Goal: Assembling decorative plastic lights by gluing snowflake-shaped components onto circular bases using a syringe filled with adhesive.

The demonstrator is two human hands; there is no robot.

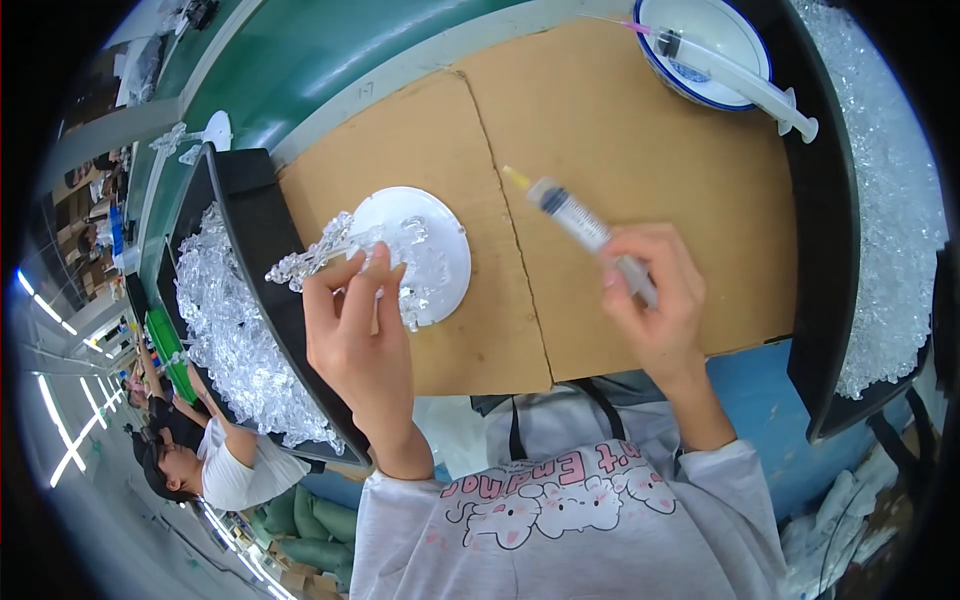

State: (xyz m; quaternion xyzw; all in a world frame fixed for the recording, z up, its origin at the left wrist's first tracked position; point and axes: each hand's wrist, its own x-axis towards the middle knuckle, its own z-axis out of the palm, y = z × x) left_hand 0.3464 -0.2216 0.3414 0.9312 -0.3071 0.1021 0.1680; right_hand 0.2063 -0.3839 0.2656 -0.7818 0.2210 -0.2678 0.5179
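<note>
Between the fingertips of my left hand point(362, 315) is a clear, ornate plastic piece point(312, 255), its knobbly end pointing left. That hand hovers over a white round disc point(452, 262), where more clear plastic shows; whether the two are joined I cannot tell. My right hand point(658, 285) is wrapped round a syringe point(582, 222) with a yellowish tip, tilted up and left, its tip apart from the disc. At the top right, a second syringe point(735, 75) with a pink needle hub rests across a blue-rimmed white bowl point(655, 62).
Cardboard point(640, 140) covers the tabletop. Black bins of clear plastic pieces stand left point(262, 215) and right point(822, 385). Beyond the left bin, another white disc point(217, 130) carries a clear ornament on green surface. A person in a white shirt point(240, 470) sits at the lower left.
</note>
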